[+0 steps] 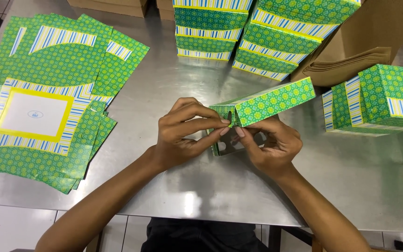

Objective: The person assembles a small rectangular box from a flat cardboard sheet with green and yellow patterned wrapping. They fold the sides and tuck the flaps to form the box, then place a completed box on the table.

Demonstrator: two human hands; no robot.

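Head view: a green patterned box (262, 105), half folded, lies mid-table (173, 84). Left of the box spreads a pile of flat sheets (47, 102), green with striped bands and a yellow-framed white panel. Behind the box stand stacks (257, 37); right of it, two folded boxes (378, 100) and brown cartons (364, 42). Left hand (183, 135) and right hand (269, 144) both pinch the box's near end flaps.

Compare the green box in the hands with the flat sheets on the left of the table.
The box in the hands is folded into a long three-dimensional shape; the flat sheets lie unfolded in an overlapping pile. The left hand and right hand pinch the box's end flap and hold it tilted above the metal table; the sheets rest untouched. Both share the green pattern with blue-striped bands.
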